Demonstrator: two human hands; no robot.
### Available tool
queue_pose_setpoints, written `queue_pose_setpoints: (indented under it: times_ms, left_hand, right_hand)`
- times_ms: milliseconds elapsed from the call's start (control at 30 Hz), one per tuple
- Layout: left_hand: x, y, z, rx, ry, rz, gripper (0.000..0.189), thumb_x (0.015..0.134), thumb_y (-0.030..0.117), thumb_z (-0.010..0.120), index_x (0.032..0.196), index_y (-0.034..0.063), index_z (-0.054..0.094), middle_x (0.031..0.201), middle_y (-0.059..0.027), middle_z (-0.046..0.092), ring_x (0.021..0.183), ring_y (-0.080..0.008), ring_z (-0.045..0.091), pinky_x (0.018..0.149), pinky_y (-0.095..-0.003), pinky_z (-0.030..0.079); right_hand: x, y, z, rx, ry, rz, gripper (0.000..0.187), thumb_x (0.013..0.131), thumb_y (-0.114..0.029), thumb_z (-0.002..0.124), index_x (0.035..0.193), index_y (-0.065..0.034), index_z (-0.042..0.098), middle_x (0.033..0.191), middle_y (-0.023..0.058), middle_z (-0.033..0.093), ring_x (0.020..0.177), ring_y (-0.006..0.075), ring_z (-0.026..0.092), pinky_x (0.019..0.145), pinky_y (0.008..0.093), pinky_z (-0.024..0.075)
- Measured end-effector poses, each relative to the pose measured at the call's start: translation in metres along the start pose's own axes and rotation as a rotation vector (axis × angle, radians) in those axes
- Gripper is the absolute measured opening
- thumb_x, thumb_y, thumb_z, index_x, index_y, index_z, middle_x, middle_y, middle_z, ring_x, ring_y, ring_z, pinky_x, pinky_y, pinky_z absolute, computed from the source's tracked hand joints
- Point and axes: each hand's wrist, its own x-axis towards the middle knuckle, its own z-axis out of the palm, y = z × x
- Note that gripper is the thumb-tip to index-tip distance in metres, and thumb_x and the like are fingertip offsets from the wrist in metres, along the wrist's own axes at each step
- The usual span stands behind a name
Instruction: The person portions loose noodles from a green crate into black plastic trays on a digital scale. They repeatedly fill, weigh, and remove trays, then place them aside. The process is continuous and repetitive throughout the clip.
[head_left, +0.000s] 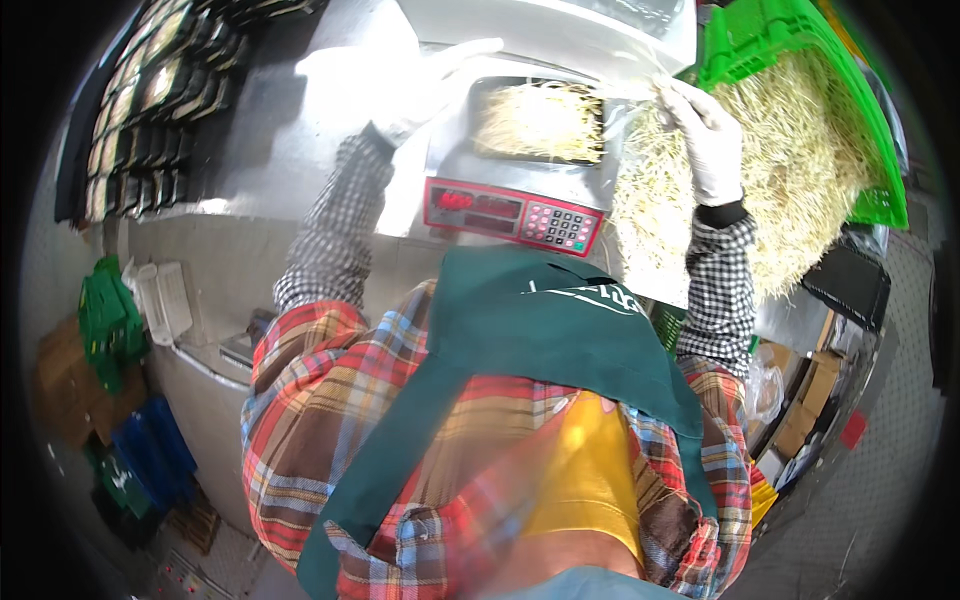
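Note:
A black tray heaped with pale bean sprouts rests on the platform of a digital scale with a red-edged keypad panel. My right hand, in a white glove, is just right of the tray, its fingertips pinching a few sprout strands above a large pile of sprouts. Left of the tray, my gloved left hand is stretched out with fingers apart; strong glare washes out much of it, and nothing shows in it.
A green plastic crate lies tipped at the right, sprouts spilling from it. Stacked black trays with pale contents stand at the far left of the metal table. A black container is at the right, and green and blue crates are lower left.

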Motion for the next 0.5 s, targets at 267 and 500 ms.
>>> queue_pose_setpoints:
  times_ms: [267,500]
  left_hand:
    - [-0.005,-0.004,0.065,0.837,0.226,-0.053,0.086,0.082,0.038,0.071,0.148,0.0042,0.027,0.154,-0.0197,0.024,0.139,-0.0308,0.029,0.113,-0.0468,0.028]
    - [0.015,-0.04,0.085,1.045,-0.095,-0.149,0.086,0.087,0.051,0.06,0.151,0.0083,0.021,0.151,-0.0175,0.032,0.138,-0.0316,0.033,0.116,-0.0492,0.021]
  right_hand:
    - [0.001,0.05,0.065,-0.898,-0.188,-0.439,0.046,0.077,-0.043,0.072,0.11,-0.0107,0.068,0.116,0.0111,0.06,0.111,0.029,0.055,0.095,0.0416,0.0447]
    - [0.012,0.041,0.079,-1.131,-0.364,-0.438,0.087,0.068,-0.043,0.078,0.14,-0.0094,0.042,0.132,0.0184,0.051,0.127,0.0355,0.044,0.109,0.0482,0.0307]
